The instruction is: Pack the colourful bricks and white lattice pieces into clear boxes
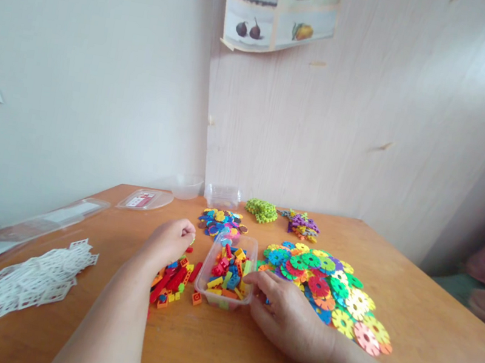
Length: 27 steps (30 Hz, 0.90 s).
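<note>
A clear plastic container (pixel 201 282) stands on the table in front of me, partly filled with small building bricks (pixel 231 278) in red, yellow, blue, orange and green. My right hand (pixel 283 317) grips its right side, fingertips at the rim. Left of the container lies a loose heap of bricks (pixel 174 281), mostly red. My left hand (pixel 173 237) is closed just above the far side of that heap, fingers pinched together. A bit of light green shows at its fingertips, too small to name. The left forearm hides part of the heap.
Colourful notched discs (pixel 318 285) are piled at the right. White lattice pieces (pixel 37 281) lie at the left, near clear lids (pixel 146 199). Farther back are smaller discs (pixel 220 222), green pieces (pixel 262 210), purple pieces (pixel 304 225) and empty clear containers (pixel 223 195) by the wall.
</note>
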Tool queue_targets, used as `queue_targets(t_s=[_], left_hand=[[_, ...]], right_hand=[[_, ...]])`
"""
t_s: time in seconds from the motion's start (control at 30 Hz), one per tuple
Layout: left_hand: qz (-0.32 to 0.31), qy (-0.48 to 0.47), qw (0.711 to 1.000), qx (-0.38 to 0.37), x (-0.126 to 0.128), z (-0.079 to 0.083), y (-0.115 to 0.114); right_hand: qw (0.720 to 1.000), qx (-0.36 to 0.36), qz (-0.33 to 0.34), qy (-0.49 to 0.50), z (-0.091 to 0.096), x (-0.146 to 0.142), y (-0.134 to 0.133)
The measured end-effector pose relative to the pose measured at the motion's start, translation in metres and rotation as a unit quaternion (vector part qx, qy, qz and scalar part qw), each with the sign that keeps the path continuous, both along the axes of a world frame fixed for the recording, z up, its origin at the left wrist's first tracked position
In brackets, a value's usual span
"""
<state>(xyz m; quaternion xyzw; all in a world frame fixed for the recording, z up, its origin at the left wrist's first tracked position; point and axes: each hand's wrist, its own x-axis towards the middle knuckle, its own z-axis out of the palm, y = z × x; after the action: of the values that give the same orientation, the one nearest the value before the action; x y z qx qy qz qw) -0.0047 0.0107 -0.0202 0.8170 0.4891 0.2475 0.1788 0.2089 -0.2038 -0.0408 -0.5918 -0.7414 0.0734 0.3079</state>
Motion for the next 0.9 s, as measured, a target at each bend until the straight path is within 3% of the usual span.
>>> queue_targets(t_s=[0.13, 0.33, 0.5, 0.57, 0.63, 0.73, 0.83, 0.9], left_hand=[[-0.043, -0.091, 0.995, -0.019, 0.004, 0.007, -0.009], [-0.040, -0.104, 0.993, -0.045, 0.009, 0.013, -0.023], [-0.152, -0.240, 0.950, -0.127, 0.016, 0.023, -0.034], [-0.148, -0.253, 0.949, -0.114, 0.016, 0.023, -0.031], [-0.089, -0.209, 0.972, -0.063, 0.014, 0.017, -0.023], [0.014, -0.031, 0.999, 0.008, 0.009, 0.005, -0.008], [0.055, 0.127, 0.988, 0.065, 0.008, -0.005, -0.002], [0.059, 0.173, 0.980, 0.080, 0.010, -0.008, -0.003]], right_hand=[[1.000, -0.002, 0.001, 0.000, 0.000, 0.001, 0.000], [1.000, 0.002, 0.002, -0.003, 0.000, 0.001, 0.000], [1.000, 0.001, 0.000, -0.006, 0.000, 0.001, 0.000], [1.000, 0.000, 0.000, -0.006, -0.001, 0.001, 0.000], [1.000, 0.001, 0.000, -0.007, -0.001, 0.002, 0.000], [1.000, 0.004, -0.001, -0.011, -0.002, 0.001, 0.001], [1.000, 0.003, -0.002, -0.014, -0.002, 0.001, 0.001], [1.000, 0.002, -0.002, -0.015, -0.002, 0.001, 0.001]])
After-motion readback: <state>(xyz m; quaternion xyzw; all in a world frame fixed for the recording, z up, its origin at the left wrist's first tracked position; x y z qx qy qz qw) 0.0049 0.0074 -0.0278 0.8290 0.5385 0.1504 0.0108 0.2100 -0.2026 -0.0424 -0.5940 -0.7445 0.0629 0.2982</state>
